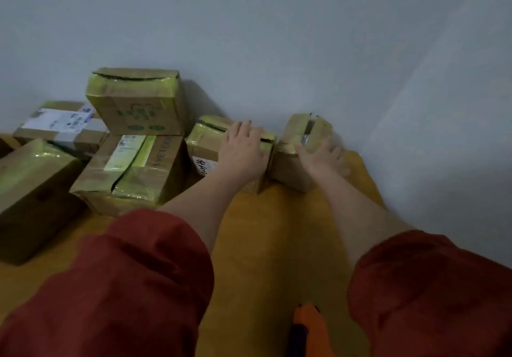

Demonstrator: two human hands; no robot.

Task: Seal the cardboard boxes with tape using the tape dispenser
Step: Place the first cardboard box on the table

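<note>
The left hand [243,149] lies flat on top of a small box [205,140] in the ctr of the frame, fingers straight & a bit spread, palm down; it curls around nothing. The right hand [318,160] is on the next box [296,129], just right of the first one. Its fingers are spread over the near top edge, but it is blurred, so I see no clear grasp. The two boxes touch or nearly touch, both w/ yellowish tape on them. The tape dispenser [309,326], orange, lies on the yellow table [263,232] at the bottom edge, between the two red sleeves [124,287], well apart from both hands. At left are more boxes: a taped box [135,101] stacked on a bigger one [130,168], a big box [33,190] at the left edge, and a box w/ white label [61,126] behind.
</note>
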